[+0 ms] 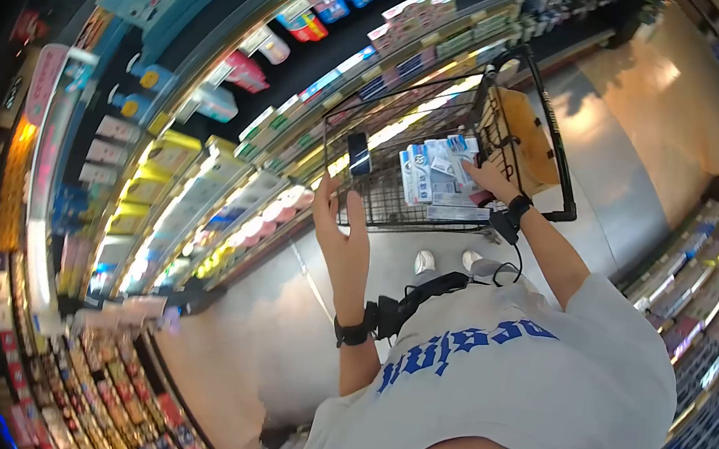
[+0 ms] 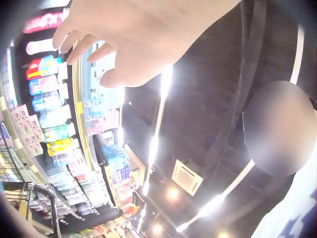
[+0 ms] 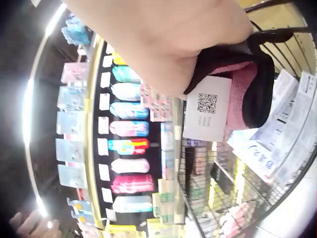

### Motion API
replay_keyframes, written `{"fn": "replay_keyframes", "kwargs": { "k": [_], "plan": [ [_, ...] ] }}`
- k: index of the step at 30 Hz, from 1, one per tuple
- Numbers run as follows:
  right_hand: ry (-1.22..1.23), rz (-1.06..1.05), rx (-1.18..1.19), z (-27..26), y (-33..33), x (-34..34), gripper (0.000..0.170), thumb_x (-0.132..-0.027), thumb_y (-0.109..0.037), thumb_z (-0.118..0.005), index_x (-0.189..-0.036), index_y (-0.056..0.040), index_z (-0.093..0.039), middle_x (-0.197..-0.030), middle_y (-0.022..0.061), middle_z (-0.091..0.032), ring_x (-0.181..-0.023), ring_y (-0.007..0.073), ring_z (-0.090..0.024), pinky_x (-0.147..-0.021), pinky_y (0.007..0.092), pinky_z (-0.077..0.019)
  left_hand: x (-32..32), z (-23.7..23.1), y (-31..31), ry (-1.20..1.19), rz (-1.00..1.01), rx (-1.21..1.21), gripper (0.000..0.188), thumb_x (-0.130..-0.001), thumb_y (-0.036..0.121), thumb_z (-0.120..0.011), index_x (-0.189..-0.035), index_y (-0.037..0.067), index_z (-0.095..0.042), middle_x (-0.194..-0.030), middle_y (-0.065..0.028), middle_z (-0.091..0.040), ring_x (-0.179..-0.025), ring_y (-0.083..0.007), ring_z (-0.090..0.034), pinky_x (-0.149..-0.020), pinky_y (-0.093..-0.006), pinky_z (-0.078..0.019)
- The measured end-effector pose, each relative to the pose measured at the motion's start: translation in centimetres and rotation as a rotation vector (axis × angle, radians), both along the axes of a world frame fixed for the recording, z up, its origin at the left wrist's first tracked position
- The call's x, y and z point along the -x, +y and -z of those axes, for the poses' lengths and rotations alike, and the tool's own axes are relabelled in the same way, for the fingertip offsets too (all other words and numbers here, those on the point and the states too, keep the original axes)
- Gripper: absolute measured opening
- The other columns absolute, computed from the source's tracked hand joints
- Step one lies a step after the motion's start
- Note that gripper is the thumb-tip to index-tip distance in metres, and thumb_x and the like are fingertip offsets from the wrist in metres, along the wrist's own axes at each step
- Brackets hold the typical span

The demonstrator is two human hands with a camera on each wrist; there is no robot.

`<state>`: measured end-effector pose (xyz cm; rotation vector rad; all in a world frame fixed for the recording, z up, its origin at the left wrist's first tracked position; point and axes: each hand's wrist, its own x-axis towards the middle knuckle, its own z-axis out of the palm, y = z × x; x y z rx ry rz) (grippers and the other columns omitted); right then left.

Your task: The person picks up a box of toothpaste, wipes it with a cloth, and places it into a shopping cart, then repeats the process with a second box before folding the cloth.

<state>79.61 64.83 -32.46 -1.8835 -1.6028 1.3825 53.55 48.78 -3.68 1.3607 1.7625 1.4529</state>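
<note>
My left hand (image 1: 345,232) is raised in front of the shopping cart (image 1: 559,160), fingers apart and holding nothing; in the left wrist view the same hand (image 2: 133,34) has loosely bent fingers. Inside the cart, blue-and-white packages (image 1: 425,174) lie together. My right hand (image 1: 496,184) rests at their right side with its fingers over them. Beside the right hand (image 3: 168,39), a black band with pink lining (image 3: 242,96) carries a white tag (image 3: 205,111) with a printed code; the band hides the fingertips there.
A dark flat object (image 1: 358,153) is in the cart's left part. Shelves of bagged and boxed goods (image 1: 243,71) run along the cart's far and left sides. More shelves (image 1: 713,298) stand at the right. Pale floor (image 1: 600,188) lies between them.
</note>
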Motion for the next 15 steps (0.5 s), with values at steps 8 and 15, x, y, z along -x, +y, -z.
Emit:
{"fn": "replay_keyframes", "kwargs": {
  "k": [8,15],
  "plan": [
    [-0.112,-0.358,-0.354,5.5,1.7,-0.9,0.038,-0.083,-0.028,-0.069,-0.108,0.0006,-0.063,-0.099,0.0266,-0.068,-0.097,0.0443,-0.065,-0.084,0.0501,-0.0522,-3.5,-0.7,-7.6,0.123,-0.315,0.118,0.046,-0.100,0.015,-0.056,-0.142,-0.002,-0.045,-0.136,-0.0184,-0.053,-0.128,-0.0266,-0.052,-0.109,-0.0436,-0.0423],
    [0.374,0.021,-0.244,-0.1,3.0,-0.6,0.041,-0.092,-0.025,-0.064,-0.122,0.0033,-0.062,-0.097,0.0188,-0.070,-0.092,0.0294,-0.067,-0.082,0.0379,-0.0505,-2.5,0.0,-13.9,0.092,-0.492,0.139,0.043,-0.100,0.013,-0.057,-0.139,-0.003,-0.049,-0.132,-0.0181,-0.055,-0.123,-0.0256,-0.055,-0.104,-0.0408,-0.0474]
  ]
}}
